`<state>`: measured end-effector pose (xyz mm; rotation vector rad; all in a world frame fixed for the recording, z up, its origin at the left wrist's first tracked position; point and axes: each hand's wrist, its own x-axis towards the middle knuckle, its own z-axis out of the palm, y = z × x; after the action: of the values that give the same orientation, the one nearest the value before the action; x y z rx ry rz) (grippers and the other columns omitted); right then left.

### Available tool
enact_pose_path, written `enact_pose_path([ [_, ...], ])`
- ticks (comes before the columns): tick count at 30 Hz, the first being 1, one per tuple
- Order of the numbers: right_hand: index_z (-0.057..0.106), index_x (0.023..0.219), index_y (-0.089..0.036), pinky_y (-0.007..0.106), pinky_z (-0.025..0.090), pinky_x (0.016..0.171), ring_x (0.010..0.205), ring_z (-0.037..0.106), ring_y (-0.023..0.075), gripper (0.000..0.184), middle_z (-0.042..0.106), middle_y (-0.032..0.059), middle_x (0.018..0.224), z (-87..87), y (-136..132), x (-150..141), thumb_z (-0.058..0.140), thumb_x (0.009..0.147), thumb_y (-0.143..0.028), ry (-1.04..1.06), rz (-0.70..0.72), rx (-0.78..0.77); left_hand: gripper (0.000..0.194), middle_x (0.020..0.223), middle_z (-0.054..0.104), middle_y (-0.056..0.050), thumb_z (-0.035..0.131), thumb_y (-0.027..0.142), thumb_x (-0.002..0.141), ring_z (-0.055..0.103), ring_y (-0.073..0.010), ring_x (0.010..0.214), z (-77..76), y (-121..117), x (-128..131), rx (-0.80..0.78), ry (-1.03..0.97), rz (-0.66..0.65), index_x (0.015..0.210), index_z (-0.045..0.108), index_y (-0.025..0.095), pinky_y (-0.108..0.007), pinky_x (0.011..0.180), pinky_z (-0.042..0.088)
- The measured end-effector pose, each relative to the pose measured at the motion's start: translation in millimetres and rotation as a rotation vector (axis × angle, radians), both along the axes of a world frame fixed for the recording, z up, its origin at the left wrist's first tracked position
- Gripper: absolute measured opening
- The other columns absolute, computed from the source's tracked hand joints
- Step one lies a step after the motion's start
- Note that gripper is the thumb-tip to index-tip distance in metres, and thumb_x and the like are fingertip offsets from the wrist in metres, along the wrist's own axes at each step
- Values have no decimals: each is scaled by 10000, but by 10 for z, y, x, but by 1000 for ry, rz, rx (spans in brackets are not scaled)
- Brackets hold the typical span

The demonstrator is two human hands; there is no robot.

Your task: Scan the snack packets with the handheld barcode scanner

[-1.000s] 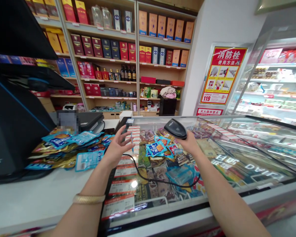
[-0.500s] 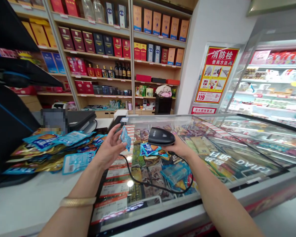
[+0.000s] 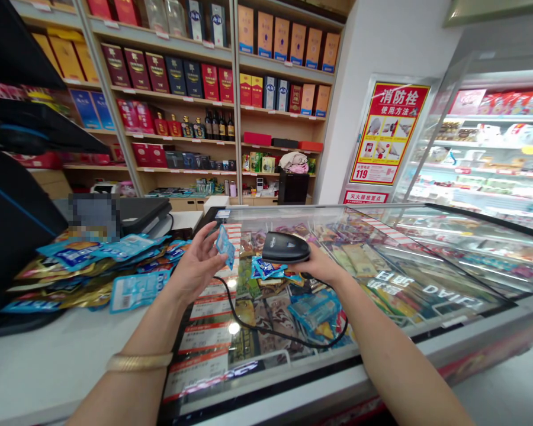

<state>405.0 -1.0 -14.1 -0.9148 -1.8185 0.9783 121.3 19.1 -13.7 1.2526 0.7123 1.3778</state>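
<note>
My left hand [image 3: 201, 259] pinches a small blue snack packet [image 3: 225, 246] between thumb and fingers, held upright above the left side of the glass-topped freezer. A gold bracelet [image 3: 138, 361] circles that wrist. My right hand [image 3: 322, 264] is wrapped round the handle of a black barcode scanner [image 3: 285, 247], its head pointing left towards the packet. From the scanner a black cable [image 3: 275, 335] loops over the glass. Several blue packets [image 3: 266, 268] lie on the glass just below the scanner. The right fingers are partly hidden behind it.
On the white counter [image 3: 71, 361] at left is a heap of blue and gold packets [image 3: 84, 272], beside a black checkout screen [image 3: 18, 225]. The freezer [image 3: 382, 260] stretches right. Shelves of boxed bottles [image 3: 173, 77] and a red fire-hydrant sign [image 3: 388, 133] stand behind.
The scanner and my right hand have shifted very slightly left in view. Both hands keep hold of the same things, and the packet stays almost in place.
</note>
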Motion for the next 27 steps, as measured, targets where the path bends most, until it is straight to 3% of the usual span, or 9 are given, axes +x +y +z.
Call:
enact_pose_path([
  [5, 701, 1069, -172, 368, 480, 931, 948, 630, 218, 483, 728, 15, 973, 13, 22, 62, 745, 599, -275, 53, -72, 38, 832, 1411, 514, -67, 825, 290, 596, 543, -269, 1251, -100, 103, 32, 104, 106, 69, 1346, 473, 356, -390, 938, 524],
  [9, 717, 921, -173, 351, 494, 837, 838, 629, 208, 351, 724, 17, 848, 19, 82, 226, 743, 602, -317, 93, -214, 93, 745, 1415, 522, -107, 748, 267, 678, 473, -294, 1334, -239, 151, 266, 260, 410, 135, 1365, 460, 309, -497, 1051, 423],
  [12, 683, 750, -178, 306, 475, 657, 617, 558, 162, 216, 666, 5, 658, 0, 140, 383, 715, 602, -332, 80, -346, 105, 683, 1398, 547, -113, 701, 204, 695, 496, -277, 1314, -349, 169, 497, 434, 633, 155, 1347, 501, 255, -494, 1110, 367],
  [15, 650, 661, -179, 290, 432, 590, 532, 494, 139, 191, 592, -17, 538, -37, 194, 516, 682, 589, -354, 53, -484, 71, 636, 1373, 577, -105, 689, 210, 723, 524, -266, 1287, -446, 205, 663, 545, 758, 182, 1337, 524, 236, -463, 1118, 375],
  [20, 627, 624, -180, 292, 407, 583, 528, 478, 138, 222, 553, -27, 517, -89, 257, 642, 646, 576, -396, 39, -621, 113, 589, 1371, 585, -113, 672, 230, 768, 534, -275, 1279, -569, 265, 775, 584, 846, 167, 1339, 527, 237, -475, 1093, 405],
  [27, 655, 652, -171, 327, 439, 660, 578, 525, 175, 245, 570, -10, 517, -97, 254, 702, 634, 576, -403, 14, -719, 110, 587, 1441, 517, -140, 639, 217, 798, 443, -299, 1359, -599, 214, 808, 570, 906, 107, 1365, 491, 243, -572, 1145, 271],
])
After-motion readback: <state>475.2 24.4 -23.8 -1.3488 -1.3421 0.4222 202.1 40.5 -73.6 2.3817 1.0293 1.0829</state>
